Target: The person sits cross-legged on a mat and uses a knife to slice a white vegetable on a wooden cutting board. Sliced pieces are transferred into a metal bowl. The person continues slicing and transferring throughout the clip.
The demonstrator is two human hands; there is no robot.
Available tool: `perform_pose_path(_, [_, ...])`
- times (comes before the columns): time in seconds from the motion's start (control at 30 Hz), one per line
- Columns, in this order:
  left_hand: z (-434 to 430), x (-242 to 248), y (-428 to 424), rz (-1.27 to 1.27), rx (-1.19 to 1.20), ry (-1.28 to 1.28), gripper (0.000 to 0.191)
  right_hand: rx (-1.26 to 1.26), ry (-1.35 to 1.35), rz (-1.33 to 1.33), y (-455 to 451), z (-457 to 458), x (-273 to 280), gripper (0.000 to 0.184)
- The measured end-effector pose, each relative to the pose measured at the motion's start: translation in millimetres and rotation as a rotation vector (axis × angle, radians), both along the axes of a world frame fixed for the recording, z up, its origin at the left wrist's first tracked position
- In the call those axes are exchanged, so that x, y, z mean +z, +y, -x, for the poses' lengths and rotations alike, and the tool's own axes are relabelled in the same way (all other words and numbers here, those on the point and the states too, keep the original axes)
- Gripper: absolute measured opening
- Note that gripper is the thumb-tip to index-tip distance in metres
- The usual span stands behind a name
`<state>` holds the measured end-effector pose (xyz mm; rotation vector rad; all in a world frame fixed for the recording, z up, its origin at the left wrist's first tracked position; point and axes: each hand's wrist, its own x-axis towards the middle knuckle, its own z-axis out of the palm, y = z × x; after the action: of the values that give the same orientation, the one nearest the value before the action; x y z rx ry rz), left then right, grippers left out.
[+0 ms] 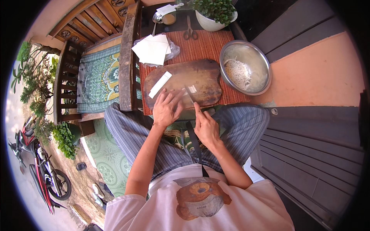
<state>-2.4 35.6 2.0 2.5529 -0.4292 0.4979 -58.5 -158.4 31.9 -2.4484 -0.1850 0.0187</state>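
Observation:
My right hand [206, 127] holds a knife [190, 94] by its handle, the index finger stretched along it. The blade lies over a wooden cutting board [202, 72], beside small cut white pieces [192, 89]. Just left of the blade, my left hand [168, 106] rests with its fingers on the board, partly blurred; what lies under the fingertips is hidden. Near the board's left end lies a stack of white strips [160, 84]. A steel bowl [268, 68] at the board's right holds a heap of thin white shreds [238, 72].
White sheets [151, 49] lie on a plastic bag beyond the board, on an orange woven mat [211, 40]. Scissors [190, 30], a spoon [154, 29], a cup with brownish contents [169, 19] and a potted plant [214, 23] stand or lie farther back. A wooden bench armrest [127, 57] borders the left.

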Motion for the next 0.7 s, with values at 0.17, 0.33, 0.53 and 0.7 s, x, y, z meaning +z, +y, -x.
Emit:
perform_pose_path(0.17, [0.1, 1.2, -0.5, 0.006, 0.001, 0.003, 0.048, 0.01, 0.07, 0.057, 1.3, -1.6, 8.7, 0.055])
perform_pose_path(0.33, [-0.7, 1.3, -1.2, 0.021, -0.002, -0.001, 0.047, 0.012, 0.155, 0.117, 5.4, -3.7, 14.7, 0.056])
perform_pose_path(0.53, [-1.2, 3.6, -1.5, 0.024, 0.0, 0.0, 0.047, 0.012, 0.146, 0.044, 14.8, -22.5, 7.0, 0.057])
perform_pose_path(0.7, [-1.4, 2.0, -1.8, 0.028, 0.002, -0.015, 0.046, 0.01, 0.125, 0.026, 17.6, -23.4, 1.9, 0.056])
